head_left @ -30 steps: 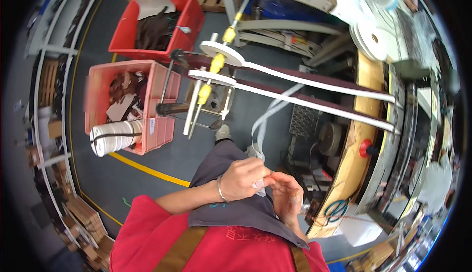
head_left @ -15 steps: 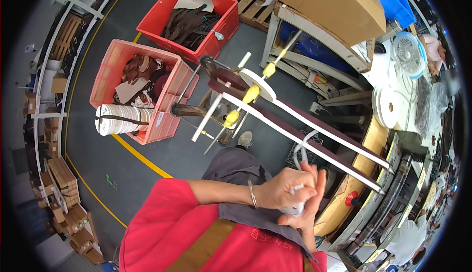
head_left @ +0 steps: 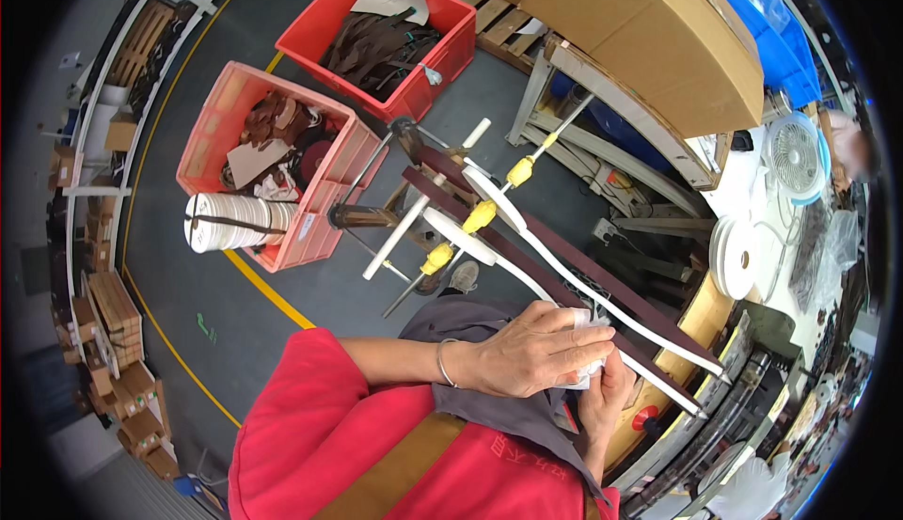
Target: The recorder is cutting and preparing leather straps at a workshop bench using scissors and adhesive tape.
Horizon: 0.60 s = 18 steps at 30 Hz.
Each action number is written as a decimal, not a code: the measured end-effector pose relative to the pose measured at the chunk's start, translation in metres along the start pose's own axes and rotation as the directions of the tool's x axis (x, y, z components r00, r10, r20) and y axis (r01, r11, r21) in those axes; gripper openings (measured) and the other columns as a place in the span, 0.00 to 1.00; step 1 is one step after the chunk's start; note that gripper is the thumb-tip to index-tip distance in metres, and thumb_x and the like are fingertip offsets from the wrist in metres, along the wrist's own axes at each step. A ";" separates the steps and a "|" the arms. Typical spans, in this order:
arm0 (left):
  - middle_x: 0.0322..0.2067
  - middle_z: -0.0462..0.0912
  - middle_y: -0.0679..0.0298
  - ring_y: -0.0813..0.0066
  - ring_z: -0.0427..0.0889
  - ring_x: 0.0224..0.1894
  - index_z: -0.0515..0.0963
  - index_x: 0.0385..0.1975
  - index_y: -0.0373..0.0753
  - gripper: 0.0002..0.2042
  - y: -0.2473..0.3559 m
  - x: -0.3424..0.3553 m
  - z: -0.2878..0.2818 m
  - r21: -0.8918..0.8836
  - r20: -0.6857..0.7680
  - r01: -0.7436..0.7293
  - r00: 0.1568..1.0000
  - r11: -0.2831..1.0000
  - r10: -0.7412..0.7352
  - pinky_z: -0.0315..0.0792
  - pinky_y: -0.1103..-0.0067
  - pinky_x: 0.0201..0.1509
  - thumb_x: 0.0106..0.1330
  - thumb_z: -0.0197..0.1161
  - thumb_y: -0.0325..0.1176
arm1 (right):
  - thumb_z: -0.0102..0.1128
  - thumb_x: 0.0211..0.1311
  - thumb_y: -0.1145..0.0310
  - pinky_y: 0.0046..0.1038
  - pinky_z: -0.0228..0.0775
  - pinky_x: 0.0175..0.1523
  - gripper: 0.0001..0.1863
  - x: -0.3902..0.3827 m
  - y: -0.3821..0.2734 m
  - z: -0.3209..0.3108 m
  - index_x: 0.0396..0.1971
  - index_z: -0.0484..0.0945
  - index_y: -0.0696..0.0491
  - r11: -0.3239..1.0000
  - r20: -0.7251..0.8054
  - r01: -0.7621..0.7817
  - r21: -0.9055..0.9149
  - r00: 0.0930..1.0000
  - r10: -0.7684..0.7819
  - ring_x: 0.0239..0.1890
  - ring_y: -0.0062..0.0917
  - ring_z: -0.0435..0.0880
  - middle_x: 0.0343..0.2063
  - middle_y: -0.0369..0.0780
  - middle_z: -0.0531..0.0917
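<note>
A crumpled white wad (head_left: 583,317), its exact kind unclear, is pressed between my two hands in front of my chest. My left hand (head_left: 522,351), with a bracelet at the wrist, lies over it with its fingers curled. From below, my right hand (head_left: 607,402) closes on the same wad, its fingers partly hidden. Just beyond the hands, white strips (head_left: 564,243) run off two white reels (head_left: 459,236) on a metal rod with yellow clamps (head_left: 481,215). Maroon strips (head_left: 621,285) run beside them toward a dark roller (head_left: 738,417) at the right.
Two red bins stand on the floor: a near one (head_left: 324,202) with brown scraps and stacked white reels (head_left: 226,223), a far one (head_left: 447,64) with dark straps. To the right are a large cardboard box (head_left: 649,36), a fan (head_left: 795,150) and more white reels (head_left: 736,255).
The pale loop above my hands no longer shows. My left hand has gone from a fist to longer, curled fingers over the wad. The white strips now sag, and the view has shifted slightly.
</note>
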<state>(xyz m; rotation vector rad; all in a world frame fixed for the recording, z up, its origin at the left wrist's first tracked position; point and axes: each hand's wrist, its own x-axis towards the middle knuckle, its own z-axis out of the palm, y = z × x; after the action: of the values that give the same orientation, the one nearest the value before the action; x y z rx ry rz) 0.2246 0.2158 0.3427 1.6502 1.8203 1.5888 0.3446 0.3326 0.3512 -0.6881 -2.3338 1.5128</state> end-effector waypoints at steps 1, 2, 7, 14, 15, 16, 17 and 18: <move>0.49 0.67 0.59 0.64 0.66 0.42 0.66 0.47 0.37 0.22 0.001 0.001 0.001 0.103 0.007 -0.002 1.000 0.995 0.001 0.58 0.75 0.43 0.51 0.57 0.33 | 0.51 0.48 0.75 0.24 0.57 0.20 0.05 0.005 0.000 -0.002 0.20 0.67 0.59 0.994 0.033 0.065 -0.088 0.998 -0.062 0.12 0.29 0.67 0.12 0.42 0.68; 0.49 0.67 0.60 0.65 0.67 0.40 0.66 0.47 0.37 0.22 0.000 0.002 0.002 0.205 0.014 -0.001 1.000 0.979 -0.002 0.58 0.75 0.42 0.50 0.58 0.33 | 0.51 0.48 0.75 0.24 0.57 0.20 0.05 0.010 -0.001 -0.005 0.20 0.67 0.59 0.994 0.045 0.069 -0.086 0.997 -0.065 0.12 0.29 0.67 0.12 0.42 0.68; 0.43 0.69 0.50 0.63 0.72 0.32 0.66 0.44 0.27 0.24 -0.012 0.005 0.011 0.074 0.023 -0.003 1.000 0.997 0.002 0.67 0.75 0.31 0.42 0.61 0.26 | 0.52 0.47 0.75 0.21 0.56 0.21 0.06 0.022 -0.002 -0.020 0.18 0.66 0.59 0.989 0.203 -0.010 -0.145 0.978 0.039 0.15 0.22 0.63 0.11 0.38 0.68; 0.36 0.74 0.54 0.66 0.75 0.35 0.69 0.42 0.32 0.19 -0.024 -0.004 0.008 -0.205 -0.088 0.135 0.984 0.969 -0.156 0.70 0.80 0.37 0.45 0.56 0.19 | 0.59 0.42 0.75 0.16 0.52 0.19 0.09 0.028 -0.018 -0.008 0.22 0.67 0.56 0.985 0.047 -0.131 0.110 0.991 0.126 0.13 0.13 0.62 0.09 0.33 0.66; 0.34 0.75 0.57 0.70 0.75 0.35 0.69 0.41 0.32 0.18 -0.023 -0.007 -0.001 -0.371 0.009 0.326 0.937 0.869 -0.348 0.69 0.81 0.38 0.47 0.54 0.18 | 0.61 0.39 0.75 0.17 0.53 0.19 0.11 0.029 -0.016 -0.008 0.26 0.69 0.58 0.995 0.029 -0.088 0.051 0.996 0.086 0.12 0.15 0.62 0.10 0.34 0.67; 0.33 0.76 0.59 0.74 0.76 0.36 0.69 0.41 0.33 0.17 -0.022 -0.010 -0.009 -0.503 0.137 0.498 0.853 0.706 -0.504 0.69 0.83 0.39 0.48 0.52 0.18 | 0.61 0.39 0.75 0.17 0.53 0.19 0.11 0.030 -0.012 -0.009 0.26 0.69 0.58 0.995 0.032 -0.087 0.048 0.996 0.085 0.12 0.15 0.62 0.10 0.34 0.67; 0.33 0.77 0.62 0.79 0.75 0.35 0.69 0.39 0.32 0.12 -0.023 -0.015 -0.013 -0.734 0.210 0.539 0.758 0.413 -0.617 0.69 0.84 0.37 0.54 0.54 0.25 | 0.61 0.39 0.75 0.18 0.54 0.20 0.13 0.031 -0.006 -0.011 0.28 0.70 0.58 0.996 0.059 0.046 -0.072 0.997 -0.042 0.13 0.17 0.63 0.11 0.35 0.68; 0.36 0.75 0.65 0.79 0.75 0.36 0.69 0.41 0.34 0.15 -0.024 -0.020 -0.018 -0.877 0.268 0.460 0.706 0.136 -0.656 0.68 0.84 0.42 0.50 0.53 0.20 | 0.61 0.38 0.75 0.20 0.55 0.20 0.14 0.031 -0.001 -0.009 0.30 0.71 0.58 0.966 0.100 0.179 -0.187 0.982 -0.163 0.13 0.19 0.64 0.13 0.35 0.69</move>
<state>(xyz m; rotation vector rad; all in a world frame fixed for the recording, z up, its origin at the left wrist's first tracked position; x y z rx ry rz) 0.2042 0.1948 0.3220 0.1959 0.9300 1.7894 0.3222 0.3556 0.3549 -0.4594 -2.5553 1.2741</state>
